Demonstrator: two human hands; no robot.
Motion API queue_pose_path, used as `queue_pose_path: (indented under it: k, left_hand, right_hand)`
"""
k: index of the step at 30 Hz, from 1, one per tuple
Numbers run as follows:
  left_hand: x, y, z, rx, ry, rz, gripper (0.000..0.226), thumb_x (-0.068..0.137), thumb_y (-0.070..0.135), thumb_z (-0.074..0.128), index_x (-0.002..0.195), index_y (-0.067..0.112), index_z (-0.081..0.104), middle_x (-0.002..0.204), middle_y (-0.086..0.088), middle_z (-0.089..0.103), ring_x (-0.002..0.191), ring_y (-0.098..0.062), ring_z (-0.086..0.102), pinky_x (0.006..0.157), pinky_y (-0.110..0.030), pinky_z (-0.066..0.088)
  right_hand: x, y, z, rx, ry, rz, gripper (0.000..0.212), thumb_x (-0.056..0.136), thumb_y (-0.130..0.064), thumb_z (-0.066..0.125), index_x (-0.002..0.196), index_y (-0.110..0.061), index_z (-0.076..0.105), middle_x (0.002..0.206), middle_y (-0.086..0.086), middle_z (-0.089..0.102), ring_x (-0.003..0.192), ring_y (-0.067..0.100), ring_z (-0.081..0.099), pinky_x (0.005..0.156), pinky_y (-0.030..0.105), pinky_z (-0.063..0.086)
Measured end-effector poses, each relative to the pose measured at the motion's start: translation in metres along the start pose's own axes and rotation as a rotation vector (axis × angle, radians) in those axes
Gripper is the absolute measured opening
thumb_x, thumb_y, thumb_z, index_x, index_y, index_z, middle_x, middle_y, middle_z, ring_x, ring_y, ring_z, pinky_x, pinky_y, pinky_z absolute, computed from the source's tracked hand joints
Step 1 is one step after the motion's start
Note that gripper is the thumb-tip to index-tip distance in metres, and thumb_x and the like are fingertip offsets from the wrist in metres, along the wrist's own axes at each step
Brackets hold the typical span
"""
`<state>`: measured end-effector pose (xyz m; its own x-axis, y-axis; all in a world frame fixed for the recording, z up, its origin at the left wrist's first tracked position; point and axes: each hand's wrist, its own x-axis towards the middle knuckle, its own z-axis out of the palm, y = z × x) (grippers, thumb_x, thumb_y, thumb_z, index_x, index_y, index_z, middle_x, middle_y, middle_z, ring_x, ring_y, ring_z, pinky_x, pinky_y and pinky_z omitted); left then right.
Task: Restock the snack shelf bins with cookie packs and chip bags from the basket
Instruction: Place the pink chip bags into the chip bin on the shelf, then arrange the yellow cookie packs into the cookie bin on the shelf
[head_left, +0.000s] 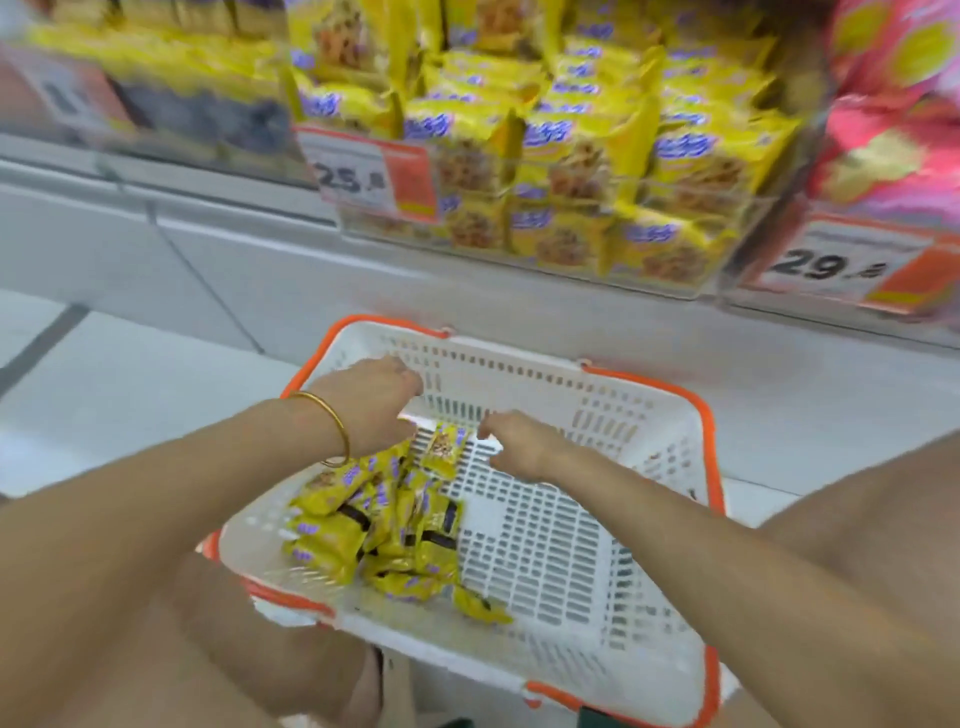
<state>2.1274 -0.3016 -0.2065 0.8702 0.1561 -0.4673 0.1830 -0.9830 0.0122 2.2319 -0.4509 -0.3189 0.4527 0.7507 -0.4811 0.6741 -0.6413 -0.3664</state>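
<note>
A white basket (649, 415) with an orange rim sits on the floor below the shelf. Several yellow cookie packs (374, 535) lie piled in its left half. My left hand (371, 402), with a gold bangle at the wrist, and my right hand (519, 449) are both inside the basket near its far wall. Between them a single yellow cookie pack (443, 449) is lifted above the pile. Each hand pinches one end of its pale top edge. The fingertips are blurred.
A clear shelf bin (685, 291) stacked with matching yellow cookie packs (571, 171) stands above the basket. Price tags reading 25 (358, 176) and 29 (826, 265) hang on the shelf front. Pink bags (893, 104) fill the bin to the right. The floor is white tile.
</note>
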Motion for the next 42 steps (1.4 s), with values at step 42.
queue_pose_path:
  k: [42]
  left_hand:
    - [-0.005, 0.035, -0.094, -1.074, 0.014, -0.003, 0.024, 0.093, 0.023, 0.056, 0.1, 0.0, 0.06, 0.087, -0.014, 0.066, 0.073, -0.024, 0.068, 0.072, -0.035, 0.057]
  right_hand:
    - [-0.107, -0.031, -0.099, 0.274, 0.814, -0.452, 0.05, 0.071, -0.033, 0.062, 0.112, -0.021, 0.036, 0.13, 0.009, 0.039, 0.124, 0.009, 0.036, 0.096, 0.014, 0.036]
